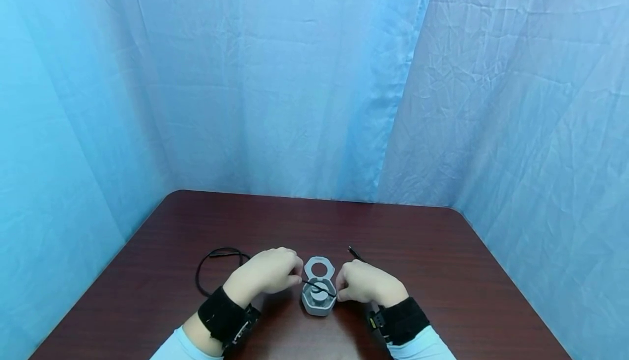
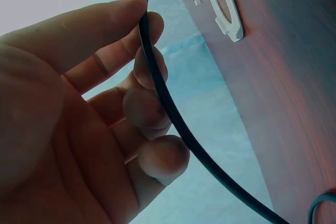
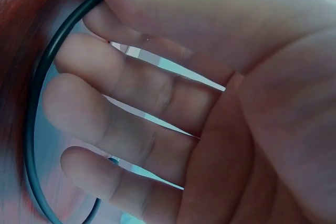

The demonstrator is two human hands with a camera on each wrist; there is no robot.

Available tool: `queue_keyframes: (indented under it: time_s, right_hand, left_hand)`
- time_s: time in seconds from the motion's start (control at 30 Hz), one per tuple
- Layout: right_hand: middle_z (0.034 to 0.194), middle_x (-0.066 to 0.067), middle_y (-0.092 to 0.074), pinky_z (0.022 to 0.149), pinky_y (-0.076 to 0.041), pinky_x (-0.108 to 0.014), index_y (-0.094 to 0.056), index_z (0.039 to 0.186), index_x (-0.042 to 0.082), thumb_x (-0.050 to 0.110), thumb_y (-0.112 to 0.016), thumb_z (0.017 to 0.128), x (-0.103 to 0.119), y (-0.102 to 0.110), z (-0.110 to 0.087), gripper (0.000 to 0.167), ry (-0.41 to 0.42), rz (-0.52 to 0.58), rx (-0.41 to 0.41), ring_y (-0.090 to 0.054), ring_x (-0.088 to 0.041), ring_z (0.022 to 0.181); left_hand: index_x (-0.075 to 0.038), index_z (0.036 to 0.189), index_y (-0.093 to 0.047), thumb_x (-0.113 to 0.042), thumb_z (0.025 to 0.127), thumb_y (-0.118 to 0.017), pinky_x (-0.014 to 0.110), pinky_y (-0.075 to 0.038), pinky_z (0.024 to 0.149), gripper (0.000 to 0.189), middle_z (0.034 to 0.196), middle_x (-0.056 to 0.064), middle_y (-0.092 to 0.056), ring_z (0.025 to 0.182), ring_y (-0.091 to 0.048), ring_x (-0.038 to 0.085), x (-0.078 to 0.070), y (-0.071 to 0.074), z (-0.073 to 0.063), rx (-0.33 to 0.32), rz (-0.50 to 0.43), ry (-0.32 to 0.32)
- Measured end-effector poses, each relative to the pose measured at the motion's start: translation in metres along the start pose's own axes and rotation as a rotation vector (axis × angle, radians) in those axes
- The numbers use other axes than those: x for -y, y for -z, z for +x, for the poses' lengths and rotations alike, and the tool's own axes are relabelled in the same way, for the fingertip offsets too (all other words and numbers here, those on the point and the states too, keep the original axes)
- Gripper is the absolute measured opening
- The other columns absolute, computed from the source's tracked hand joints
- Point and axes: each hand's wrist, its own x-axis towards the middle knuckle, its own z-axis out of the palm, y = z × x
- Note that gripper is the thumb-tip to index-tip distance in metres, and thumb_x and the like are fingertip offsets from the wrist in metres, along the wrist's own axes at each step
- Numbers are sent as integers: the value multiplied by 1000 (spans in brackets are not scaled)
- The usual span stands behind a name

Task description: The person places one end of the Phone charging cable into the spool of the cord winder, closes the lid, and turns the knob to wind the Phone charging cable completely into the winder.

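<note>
Black cable [image 2: 180,124] passes over the open grey case [image 1: 318,310]; left hand [image 1: 271,270], at the case's ten o'clock, and right hand [image 1: 366,282], at two o'clock, each pinch it between thumb and index finger, other fingers loosely curved. Worktop [image 1: 417,240] edge lies well beyond at twelve o'clock, leaving room; blue curtains [image 1: 275,103] border it

Left fingers [image 2: 146,109] and right fingers [image 3: 76,103] curl, pinching.
</note>
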Motion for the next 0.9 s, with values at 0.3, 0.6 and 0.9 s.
queue_keyframes:
  time_s: [0.3, 0.6, 0.9]
  right_hand:
    - [57, 14, -51, 51, -37, -23, -75, 69, 21, 12, -73, 93, -1, -1, 1, 26, -17, 0, 8, -43, -6, 51]
    - [55, 15, -48, 49, -35, -23, -74, 66, 19, 10, -72, 92, -2, -2, 0, 28, -10, 4, -5, -41, -6, 49]
    - [55, 15, -50, 49, -37, -23, -75, 66, 19, 11, -74, 92, -3, -1, 1, 27, -1, 13, -4, -42, -5, 49]
  left_hand:
    - [-20, 85, -74, -20, 98, -70, 28, -45, 62, 13, 73, -14, -56, 62, -50, 6, 0, 0, 1, 15, -64, -9]
    - [-21, 77, -75, -20, 94, -73, 28, -45, 59, 17, 69, -14, -58, 60, -51, 6, -1, -4, 1, 58, -92, 23]
    - [-18, 67, -72, -17, 94, -73, 25, -40, 53, 27, 58, -12, -52, 52, -46, 6, -1, -11, 6, 123, -103, 39]
